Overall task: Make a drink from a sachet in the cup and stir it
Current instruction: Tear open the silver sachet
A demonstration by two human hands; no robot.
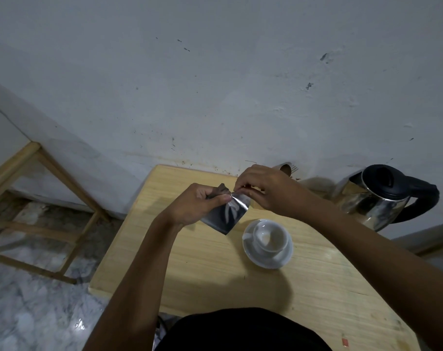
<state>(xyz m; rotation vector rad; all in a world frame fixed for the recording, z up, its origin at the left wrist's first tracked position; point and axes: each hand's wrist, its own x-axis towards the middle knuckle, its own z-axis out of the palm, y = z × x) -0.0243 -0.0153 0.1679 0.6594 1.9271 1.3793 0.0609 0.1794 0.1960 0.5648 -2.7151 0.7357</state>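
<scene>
Sachet (226, 216) was dark silver foil with a pale streak. Cup (270, 236) and saucer (267, 259) were plain white. Tabletop (215, 269) was light yellow wood with fine grain. Kettle (377, 198) was shiny steel, with black lid and handle. Wall (215, 84) was off-white, specked dark. Floor (25, 312) was grey-white marble veining.

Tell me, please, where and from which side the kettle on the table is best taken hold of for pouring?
Grip the kettle by its black loop handle, coming in from the right with the right hand. The handle arches out on the side away from the cup, while the spout faces left towards it, so a small tilt would likely pour.
</scene>
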